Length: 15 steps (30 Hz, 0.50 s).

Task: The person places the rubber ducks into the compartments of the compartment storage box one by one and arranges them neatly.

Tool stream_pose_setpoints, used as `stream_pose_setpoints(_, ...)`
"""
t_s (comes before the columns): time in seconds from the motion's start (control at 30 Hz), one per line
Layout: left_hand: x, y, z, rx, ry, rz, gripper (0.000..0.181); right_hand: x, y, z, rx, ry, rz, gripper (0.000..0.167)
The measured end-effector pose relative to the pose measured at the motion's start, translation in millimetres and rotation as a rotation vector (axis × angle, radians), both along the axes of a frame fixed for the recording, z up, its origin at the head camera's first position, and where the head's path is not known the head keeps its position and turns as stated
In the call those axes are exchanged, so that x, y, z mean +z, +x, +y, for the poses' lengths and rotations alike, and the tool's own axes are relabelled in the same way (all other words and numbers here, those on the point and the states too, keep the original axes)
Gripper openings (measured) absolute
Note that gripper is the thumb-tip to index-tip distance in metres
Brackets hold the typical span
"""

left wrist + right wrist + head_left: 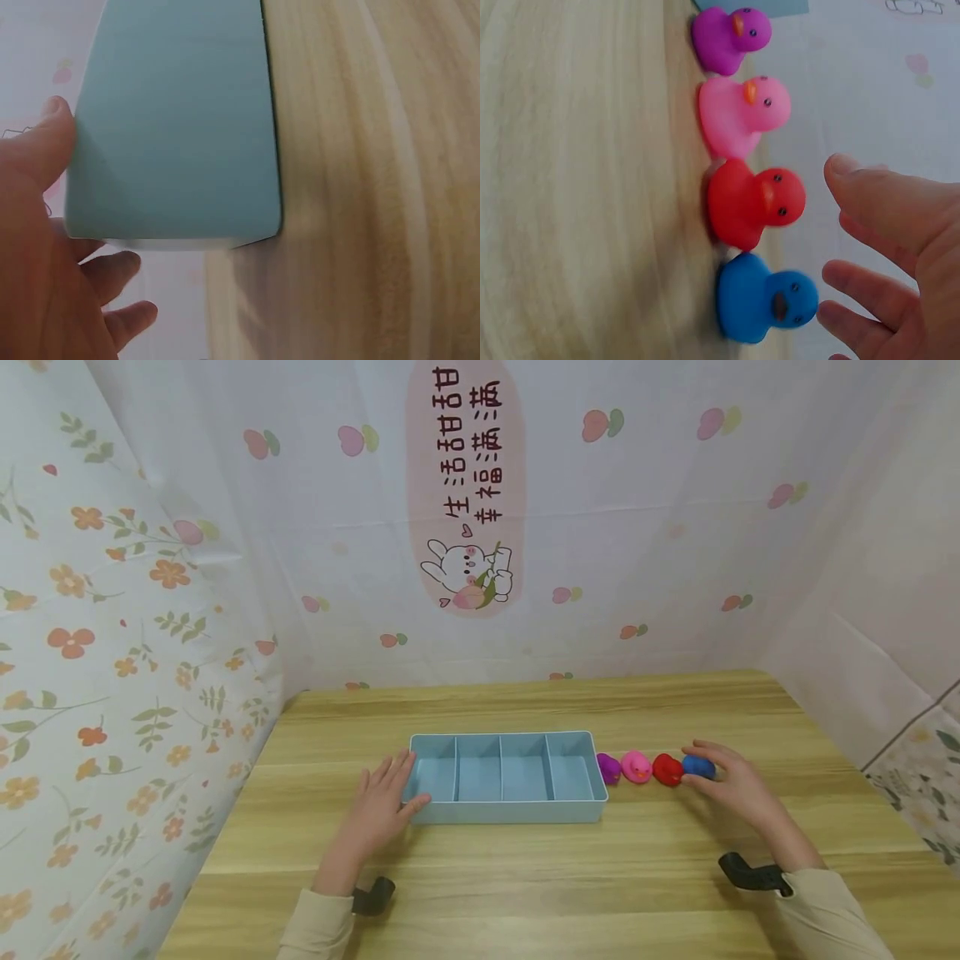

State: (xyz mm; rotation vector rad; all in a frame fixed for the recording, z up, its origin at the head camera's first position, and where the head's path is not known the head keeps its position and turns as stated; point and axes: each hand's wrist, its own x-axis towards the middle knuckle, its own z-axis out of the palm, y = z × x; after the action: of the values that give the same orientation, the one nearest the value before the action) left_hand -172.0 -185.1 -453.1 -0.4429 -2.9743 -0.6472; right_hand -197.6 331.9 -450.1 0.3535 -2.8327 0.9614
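A light blue box (510, 812) with several compartments in a row stands on the table, nothing inside them. My left hand (381, 800) rests at its left end, fingers on the rim and thumb along the front wall. To the right of the box sit rubber ducks in a row: purple (718, 41), pink (731, 116), red (742, 206) and blue (746, 300). My right hand (738, 783) hovers around the blue duck, fingers spread and loosely bent. In the right wrist view its fingertips come close to the blue duck's head; whether they touch it cannot be told.
The wooden table (480, 893) carries the box and ducks near its middle and right. A patterned cloth (337, 560) hangs behind and at both sides. A black wrist mount (753, 874) sits on the right forearm, and another (373, 897) on the left.
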Motion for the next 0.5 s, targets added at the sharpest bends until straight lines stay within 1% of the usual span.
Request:
stream_pose_setpoints(0.1,-1.8,0.2,-0.1,-0.009,0.035,0.008,0.072,-1.9,2.0,4,-0.021,-0.012,0.004,0.049)
stream_pose_setpoints(0.23,-5.9,-0.4,-0.6,-0.021,0.070,0.017,0.073,-3.1,4.6,9,-0.052,-0.037,-0.020,0.052)
stream_pose_setpoints(0.37,-7.9,-0.3,-0.3,-0.028,0.092,0.029,0.069,-4.6,5.9,13,-0.081,-0.033,-0.049,0.054)
stream_pose_setpoints(0.5,-7.5,0.4,0.7,-0.030,0.105,0.035,0.066,-11.2,4.3,17,-0.104,-0.008,-0.057,0.057)
